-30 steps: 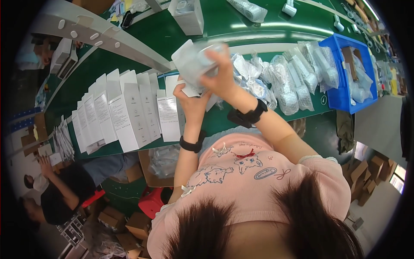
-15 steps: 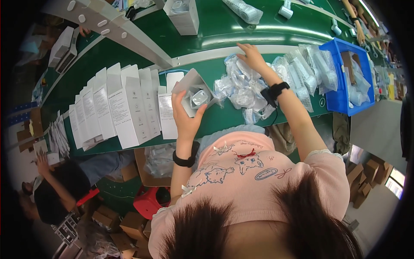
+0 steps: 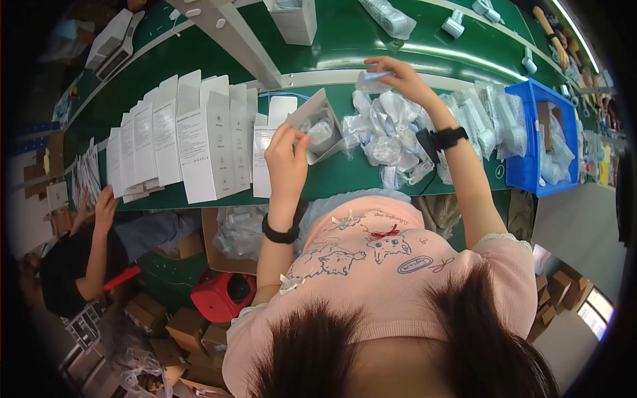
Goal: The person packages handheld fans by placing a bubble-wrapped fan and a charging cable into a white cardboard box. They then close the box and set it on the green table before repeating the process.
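Note:
My left hand [image 3: 286,158] is closed round the near left side of an open white carton [image 3: 313,106], which is tilted above the table's front half. Inside the carton sits a pale item in a clear plastic bag [image 3: 323,134]. My right hand [image 3: 403,77] reaches over a heap of bagged parts [image 3: 383,147]. Between its fingers and thumb it pinches a small clear bag with something light blue in it [image 3: 375,77], just above the heap's far edge. What exactly is in that bag is too small to tell.
A row of upright white cartons [image 3: 206,146] stands at left on the green table [image 3: 345,56]. Bubble-wrapped items [image 3: 509,123] lie beside a blue bin [image 3: 521,162] at right. A slanted metal post [image 3: 242,40] rises behind. Another person's hand [image 3: 105,209] is at far left.
My right hand has gone from spread fingers over the heap to pinching a small bag. The carton has tilted to the right in my left hand. The view has shifted slightly.

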`<move>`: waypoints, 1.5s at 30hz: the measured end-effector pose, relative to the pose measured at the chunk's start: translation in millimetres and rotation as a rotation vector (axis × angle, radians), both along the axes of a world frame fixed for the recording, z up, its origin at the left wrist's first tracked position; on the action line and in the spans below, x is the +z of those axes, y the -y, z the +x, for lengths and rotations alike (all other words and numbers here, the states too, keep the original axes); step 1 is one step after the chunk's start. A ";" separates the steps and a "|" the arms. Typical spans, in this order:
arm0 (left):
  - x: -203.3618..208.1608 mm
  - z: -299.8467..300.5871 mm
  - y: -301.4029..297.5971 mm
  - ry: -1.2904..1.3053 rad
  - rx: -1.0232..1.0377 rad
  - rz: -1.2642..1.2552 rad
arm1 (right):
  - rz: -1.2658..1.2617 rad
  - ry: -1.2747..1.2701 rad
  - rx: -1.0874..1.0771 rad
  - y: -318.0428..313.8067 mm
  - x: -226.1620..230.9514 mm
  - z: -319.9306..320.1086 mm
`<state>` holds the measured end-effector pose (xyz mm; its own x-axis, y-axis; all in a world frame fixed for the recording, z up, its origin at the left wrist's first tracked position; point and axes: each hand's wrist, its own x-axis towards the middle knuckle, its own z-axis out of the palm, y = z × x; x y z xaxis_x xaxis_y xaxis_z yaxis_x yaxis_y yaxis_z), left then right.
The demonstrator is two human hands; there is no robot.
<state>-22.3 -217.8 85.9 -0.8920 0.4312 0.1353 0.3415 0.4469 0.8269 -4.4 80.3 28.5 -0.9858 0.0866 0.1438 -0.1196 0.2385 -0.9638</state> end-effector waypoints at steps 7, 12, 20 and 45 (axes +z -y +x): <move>-6.2 -11.4 -5.1 0.103 0.096 0.127 | 0.438 -0.535 0.217 86.3 89.4 22.6; -9.7 -16.5 -4.0 0.114 0.049 0.177 | 0.915 -0.587 0.521 117.4 74.7 11.9; -11.1 -15.5 -3.2 0.168 0.088 0.221 | 0.892 -0.615 0.436 120.4 67.4 23.5; -59.9 -25.9 19.5 0.081 0.047 -0.639 | -0.057 -0.305 -0.685 -136.0 22.1 -121.4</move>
<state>-48.1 -237.2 26.0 -0.9086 0.3647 -0.2034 0.2574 0.8726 0.4150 -125.7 216.3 50.5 -0.6262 0.6814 0.3788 -0.2258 0.3065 -0.9247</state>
